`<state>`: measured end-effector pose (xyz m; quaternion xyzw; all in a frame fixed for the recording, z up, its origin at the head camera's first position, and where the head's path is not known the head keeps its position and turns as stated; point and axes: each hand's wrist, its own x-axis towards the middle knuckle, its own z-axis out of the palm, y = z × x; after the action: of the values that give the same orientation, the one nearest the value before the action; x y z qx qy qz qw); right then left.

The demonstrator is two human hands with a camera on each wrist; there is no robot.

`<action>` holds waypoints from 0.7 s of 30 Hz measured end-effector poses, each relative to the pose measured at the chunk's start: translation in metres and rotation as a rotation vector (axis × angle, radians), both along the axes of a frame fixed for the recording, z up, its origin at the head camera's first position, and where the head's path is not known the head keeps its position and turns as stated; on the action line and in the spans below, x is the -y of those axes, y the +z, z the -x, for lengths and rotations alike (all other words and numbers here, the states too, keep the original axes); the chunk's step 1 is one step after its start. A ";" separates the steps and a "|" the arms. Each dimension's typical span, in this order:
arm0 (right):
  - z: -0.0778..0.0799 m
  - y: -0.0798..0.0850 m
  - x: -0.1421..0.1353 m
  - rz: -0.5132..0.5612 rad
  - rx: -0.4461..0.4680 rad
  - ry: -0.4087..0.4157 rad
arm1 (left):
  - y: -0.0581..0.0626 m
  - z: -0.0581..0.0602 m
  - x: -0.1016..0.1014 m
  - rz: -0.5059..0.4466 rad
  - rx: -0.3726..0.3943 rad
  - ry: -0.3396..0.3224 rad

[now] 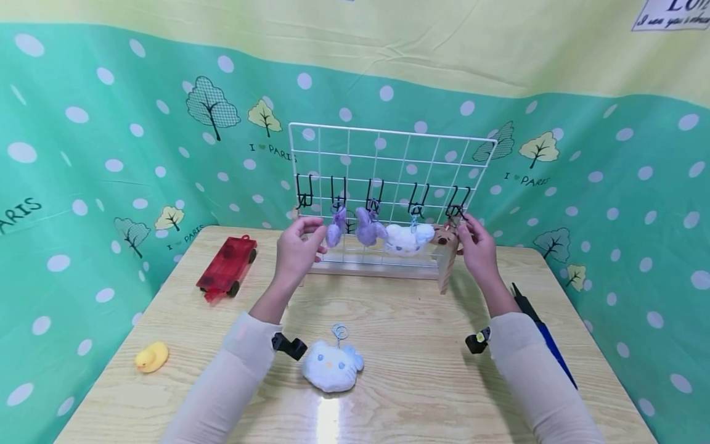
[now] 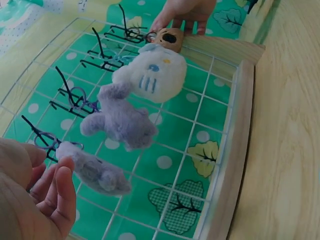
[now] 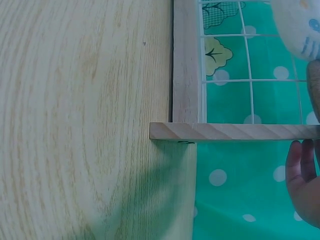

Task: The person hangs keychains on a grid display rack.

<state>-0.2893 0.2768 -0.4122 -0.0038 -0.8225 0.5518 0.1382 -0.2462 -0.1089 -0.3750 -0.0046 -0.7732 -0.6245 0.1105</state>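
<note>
A white wire rack on a wooden base holds a row of black hooks. My left hand is beside the leftmost purple plush keychain, thumb and fingers parted near its ring and upper end. My right hand pinches at the ring of a brown bear keychain by the rightmost hook. Between them hang a second purple plush keychain and a white cat-face plush keychain. In the right wrist view, only part of the right hand shows, beyond the wooden side piece.
Another white cat-face plush with a blue ring lies on the table between my forearms. To the left are a red toy car and a yellow toy duck. A dark blue folded umbrella-like item lies by my right forearm.
</note>
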 end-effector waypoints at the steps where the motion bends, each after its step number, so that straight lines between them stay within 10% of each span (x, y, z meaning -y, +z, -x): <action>1: 0.000 0.000 0.000 0.003 0.001 0.000 | -0.001 -0.001 0.001 0.002 0.013 -0.004; 21: 0.003 -0.001 0.000 0.020 -0.003 0.002 | -0.043 -0.025 0.022 0.268 0.186 -0.183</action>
<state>-0.2923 0.2771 -0.4134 -0.0037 -0.8168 0.5599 0.1389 -0.2216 -0.1304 -0.4181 -0.0317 -0.8526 -0.5212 -0.0205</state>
